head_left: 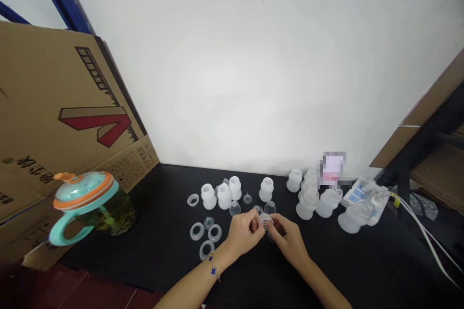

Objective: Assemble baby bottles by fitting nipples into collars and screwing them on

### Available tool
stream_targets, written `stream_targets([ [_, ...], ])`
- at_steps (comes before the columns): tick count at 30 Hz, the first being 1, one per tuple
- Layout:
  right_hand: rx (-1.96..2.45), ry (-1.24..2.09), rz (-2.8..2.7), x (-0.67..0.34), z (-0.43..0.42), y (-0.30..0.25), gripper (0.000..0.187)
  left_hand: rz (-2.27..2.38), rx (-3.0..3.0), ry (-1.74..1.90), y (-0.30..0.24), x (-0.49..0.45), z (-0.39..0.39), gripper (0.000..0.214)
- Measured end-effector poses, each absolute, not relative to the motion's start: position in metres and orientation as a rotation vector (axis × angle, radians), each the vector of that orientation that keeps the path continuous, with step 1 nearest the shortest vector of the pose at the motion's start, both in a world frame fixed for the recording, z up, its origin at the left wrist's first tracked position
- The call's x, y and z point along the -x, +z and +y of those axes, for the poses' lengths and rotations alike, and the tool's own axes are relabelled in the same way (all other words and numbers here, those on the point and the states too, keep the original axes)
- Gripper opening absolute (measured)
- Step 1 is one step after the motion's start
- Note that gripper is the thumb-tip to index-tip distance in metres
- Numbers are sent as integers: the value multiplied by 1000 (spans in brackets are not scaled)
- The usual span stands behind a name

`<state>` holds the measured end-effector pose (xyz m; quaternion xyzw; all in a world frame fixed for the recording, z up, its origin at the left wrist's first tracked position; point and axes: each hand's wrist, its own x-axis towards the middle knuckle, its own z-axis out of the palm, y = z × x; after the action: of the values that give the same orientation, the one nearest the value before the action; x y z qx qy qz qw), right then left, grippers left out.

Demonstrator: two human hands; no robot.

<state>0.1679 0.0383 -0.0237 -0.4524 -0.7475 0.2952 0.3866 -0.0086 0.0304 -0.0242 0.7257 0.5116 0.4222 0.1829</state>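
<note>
In front of me, my left hand [246,231] and my right hand [288,239] pinch a small translucent white bottle ring [266,219] between them from either side. The fingers cover part of it. Just behind it lie a clear dome cap [270,207] and another clear piece, partly hidden. Loose rings [207,250] lie left of my left hand, with a clear nipple [209,222] among them. Farther back stand open white baby bottles [224,196], and one more bottle [267,189] stands alone. Another nipple [247,198] rests between them.
Several capped bottles [307,203] stand at the right, one bottle [354,217] leaning by a white power strip [366,193] with cables. On the left are a teal-handled jug [94,207] and a large cardboard box [54,106]. The black table [163,231] meets a white wall [232,67].
</note>
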Motion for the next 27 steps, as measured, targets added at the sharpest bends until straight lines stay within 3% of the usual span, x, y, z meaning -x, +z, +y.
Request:
stream_targets([
  [27, 1189, 716, -1904, -167, 38, -28, 32, 1438, -2083, 1169, -25, 9, 30, 20],
])
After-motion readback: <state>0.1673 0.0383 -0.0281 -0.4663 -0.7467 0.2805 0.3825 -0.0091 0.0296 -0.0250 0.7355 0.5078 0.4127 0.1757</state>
